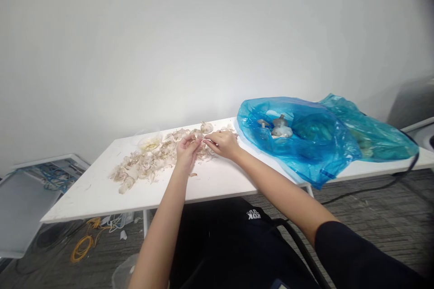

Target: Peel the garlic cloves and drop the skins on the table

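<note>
My left hand (187, 150) and my right hand (224, 143) meet over the white table (224, 178), fingertips pinched close together. Between them is something small and pale, likely a garlic clove, too small to make out well. Beneath and to the left of my hands spreads a heap of garlic skins (145, 162). A garlic bulb (206, 127) sits just behind my hands. At the back left, a clear bag or bowl (150, 143) holds yellowish peeled cloves. An open blue plastic bag (305, 144) on the right has garlic bulbs (282, 127) inside.
A teal plastic bag (379, 137) lies beyond the blue one at the right. A pale wall rises behind the table. On the floor at left are an orange cable (81, 248), other cables and a grey panel (25, 212). A translucent bin stands below the table's front edge.
</note>
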Motion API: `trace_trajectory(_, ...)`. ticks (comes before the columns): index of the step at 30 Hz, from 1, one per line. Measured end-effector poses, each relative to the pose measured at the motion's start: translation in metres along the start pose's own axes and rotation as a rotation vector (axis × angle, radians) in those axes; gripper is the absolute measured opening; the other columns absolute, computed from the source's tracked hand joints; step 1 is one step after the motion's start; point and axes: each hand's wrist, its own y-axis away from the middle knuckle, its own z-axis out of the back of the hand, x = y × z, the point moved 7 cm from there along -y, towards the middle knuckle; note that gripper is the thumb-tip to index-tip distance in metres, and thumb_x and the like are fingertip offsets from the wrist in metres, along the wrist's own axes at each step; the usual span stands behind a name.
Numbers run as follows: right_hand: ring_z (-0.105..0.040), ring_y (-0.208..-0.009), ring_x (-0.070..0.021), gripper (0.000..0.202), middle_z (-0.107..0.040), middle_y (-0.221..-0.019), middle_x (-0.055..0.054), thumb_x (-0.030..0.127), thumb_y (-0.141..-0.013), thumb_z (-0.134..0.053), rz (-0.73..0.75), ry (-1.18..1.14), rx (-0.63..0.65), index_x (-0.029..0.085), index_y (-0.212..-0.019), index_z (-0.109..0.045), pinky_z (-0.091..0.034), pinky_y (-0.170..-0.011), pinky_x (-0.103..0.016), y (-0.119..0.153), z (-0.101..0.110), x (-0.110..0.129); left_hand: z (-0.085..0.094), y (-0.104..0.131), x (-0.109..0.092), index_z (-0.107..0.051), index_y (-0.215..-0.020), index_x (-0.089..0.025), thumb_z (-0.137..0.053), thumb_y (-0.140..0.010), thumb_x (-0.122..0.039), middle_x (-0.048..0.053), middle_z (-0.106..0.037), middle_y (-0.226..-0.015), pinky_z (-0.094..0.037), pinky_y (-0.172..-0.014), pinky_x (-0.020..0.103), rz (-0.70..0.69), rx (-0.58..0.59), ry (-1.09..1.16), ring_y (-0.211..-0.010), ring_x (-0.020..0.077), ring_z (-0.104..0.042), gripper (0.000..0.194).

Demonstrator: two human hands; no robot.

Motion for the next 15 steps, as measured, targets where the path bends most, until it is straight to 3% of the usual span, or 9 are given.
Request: trace_trajectory(15,-0.057,-0.064,-0.0099,0.034,-0.068,-0.072,-0.002,0.036,-0.098,-0.042,0.032,0.022,0.041,0.019,-0.086,-0.069,-0.034,-0.064,-0.022,-0.0007,-0.0034,0.0023,0.0048,-0.0003,-0.0023,-0.053,-0.083,-0.019,-0.089,-0.048,-0.018,-0.003,-0.063,-0.082,-0.054,-0.071,0.021,-0.081,-0.025,-0.085,-0.076,0.01,-0.066,0.05)
